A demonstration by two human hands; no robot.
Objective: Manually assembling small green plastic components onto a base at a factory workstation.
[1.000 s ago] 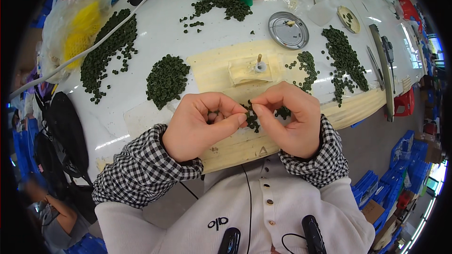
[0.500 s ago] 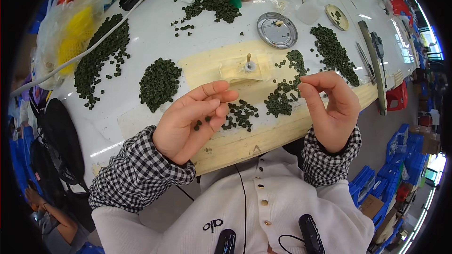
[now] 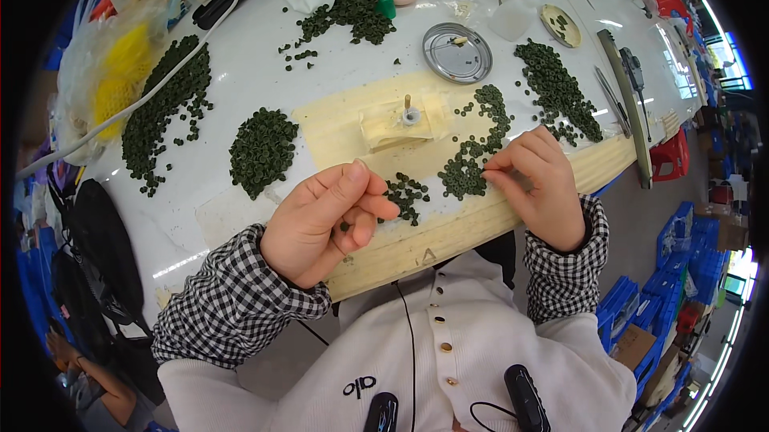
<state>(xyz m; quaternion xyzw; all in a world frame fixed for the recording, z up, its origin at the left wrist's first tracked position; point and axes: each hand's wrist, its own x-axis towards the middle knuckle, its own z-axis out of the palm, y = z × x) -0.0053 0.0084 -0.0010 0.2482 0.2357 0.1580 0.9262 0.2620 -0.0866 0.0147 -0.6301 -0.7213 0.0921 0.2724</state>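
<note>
Out across a busy workroom, blue crates (image 3: 673, 244) stacked down at the right, and up front a glossy white table (image 3: 264, 56) with a pale wooden board (image 3: 376, 268) along its near edge. Now in to the left hand (image 3: 320, 224): palm turned inward, fingers loosely curled, thumb near the forefinger. Just below those fingers, a dark green speck, impossible to call as held or lying beneath. Across to the right hand (image 3: 541, 184): thumb and forefinger nearly together, right at the edge of a cluster of small dark green pieces (image 3: 463, 178). Pinching one? Impossible to tell at this size.

And for the state of play: plenty of loose pieces on show. Just beside the left hand, a scattered group (image 3: 407, 192); farther left, a rounded heap (image 3: 263, 152) and a long heap (image 3: 168, 108); at the back, a spread pile (image 3: 360, 12); off to the right, another long pile (image 3: 557, 88). By the look of it, somewhere mid-run, with many pieces left to handle. Finished heaps versus waiting ones? No telling from here. Between the hands and the round metal lid (image 3: 440, 56), a taped block (image 3: 392, 128) with a short upright post, untouched by either hand.
</note>
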